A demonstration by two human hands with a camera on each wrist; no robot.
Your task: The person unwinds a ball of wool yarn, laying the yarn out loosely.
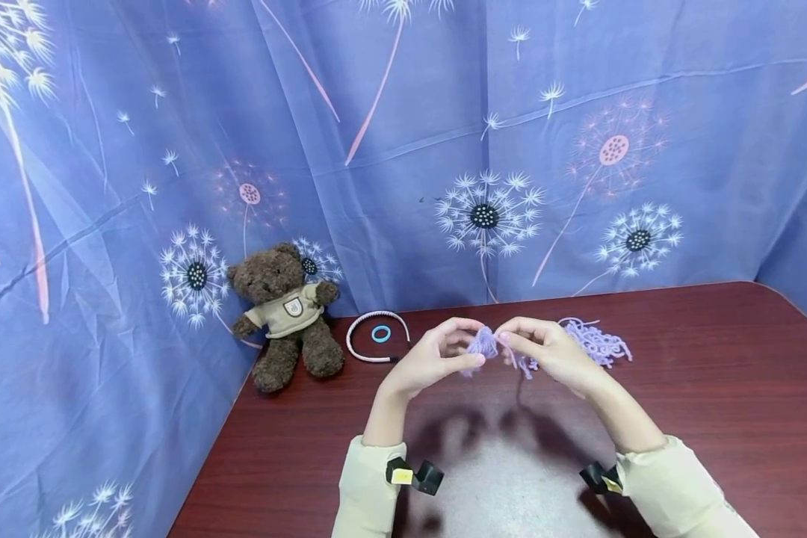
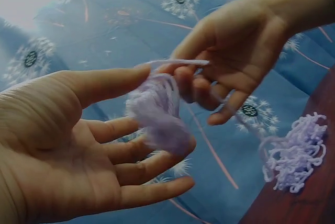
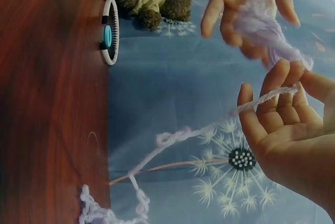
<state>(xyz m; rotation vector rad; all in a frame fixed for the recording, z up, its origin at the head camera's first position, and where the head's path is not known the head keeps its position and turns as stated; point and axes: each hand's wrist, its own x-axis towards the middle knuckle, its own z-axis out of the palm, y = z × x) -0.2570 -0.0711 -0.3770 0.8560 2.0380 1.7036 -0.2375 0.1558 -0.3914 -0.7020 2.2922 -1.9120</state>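
My left hand (image 1: 433, 360) holds a small looped bundle of lilac yarn (image 1: 484, 341) between thumb and index finger, above the table. In the left wrist view the bundle (image 2: 157, 111) hangs beside that hand's other fingers, which are spread and fairly straight. Close to its right, my right hand (image 1: 554, 350) pinches the yarn strand near the bundle. The strand (image 3: 193, 131) runs across the right palm and down to a loose, tangled pile of lilac yarn (image 1: 595, 342) on the table. Part of the right fingertips is hidden behind the yarn.
Left of the hands, a white headband (image 1: 351, 344) lies on the dark red table (image 1: 706, 388) around a blue ring (image 1: 380, 334). A brown teddy bear (image 1: 285, 314) in a beige shirt sits at the left edge. A blue dandelion-print curtain (image 1: 403, 224) hangs behind.
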